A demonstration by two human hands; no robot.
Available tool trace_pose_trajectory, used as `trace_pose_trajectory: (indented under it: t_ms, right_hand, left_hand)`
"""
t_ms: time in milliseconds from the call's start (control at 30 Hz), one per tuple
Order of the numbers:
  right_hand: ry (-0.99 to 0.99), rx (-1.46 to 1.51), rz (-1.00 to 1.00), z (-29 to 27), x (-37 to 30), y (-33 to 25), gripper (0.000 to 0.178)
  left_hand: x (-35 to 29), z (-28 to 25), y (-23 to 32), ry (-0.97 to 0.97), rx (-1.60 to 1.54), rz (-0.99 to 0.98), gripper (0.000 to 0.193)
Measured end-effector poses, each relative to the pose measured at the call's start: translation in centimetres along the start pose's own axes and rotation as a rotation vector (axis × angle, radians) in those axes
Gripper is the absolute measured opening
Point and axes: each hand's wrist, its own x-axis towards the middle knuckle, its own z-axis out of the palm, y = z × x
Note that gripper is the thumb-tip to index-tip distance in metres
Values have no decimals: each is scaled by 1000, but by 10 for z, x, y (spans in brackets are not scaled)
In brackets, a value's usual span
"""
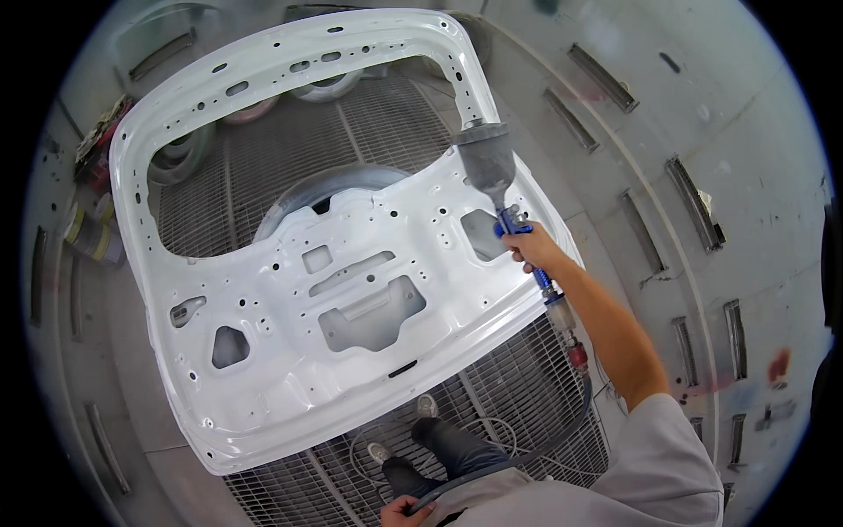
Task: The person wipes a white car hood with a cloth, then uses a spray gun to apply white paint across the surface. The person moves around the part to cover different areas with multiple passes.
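Note:
A white car tailgate (281, 382), its window opening at the far side, lies in front of me with its pierced inner face up. My right hand (536, 249) is closed round the handle of a blue paint spray gun (513, 223), held above the tailgate's right side. On the gun sits a grey paint cup (486, 162), which hides part of the window frame. Below the handle hang a clear filter (558, 314) and a red coupling (577, 357). From there a dark air hose (575, 430) curves back to my left hand (402, 512), closed on it near my waist.
Under the tailgate, a round tyre-like support (329, 182) rests on the metal floor grating (272, 492). Several cans (92, 237) stand at the left. Slotted vents (700, 202) line the pale wall on the right. A thin looped line (505, 430) lies around my feet.

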Motion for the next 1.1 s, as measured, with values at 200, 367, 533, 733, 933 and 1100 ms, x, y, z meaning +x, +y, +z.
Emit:
trace_pose_trajectory:
  t_ms: [200, 367, 533, 733, 933, 1100]
  right_hand:
    - [-141, 53, -38, 128, -57, -6, 15]
    - [-283, 116, -26, 226, -111, -12, 14]
    - [-438, 205, -94, 339, -178, -25, 15]
    - [-713, 313, -112, 428, -251, -38, 18]
    - [-1002, 375, -36, 443, -277, -16, 18]
    - [-872, 274, -30, 404, -256, 18, 18]
  left_hand:
    - [-40, -72, -80, 184, -191, -121, 6]
    - [-102, -147, -110, 423, -274, -188, 9]
    - [-150, -182, -137, 743, -435, -297, 17]
    - [-190, -197, -181, 878, -729, -294, 27]
    - [-214, -171, -225, 916, -699, -301, 26]
    - [-209, -142, -215, 880, -685, -319, 26]
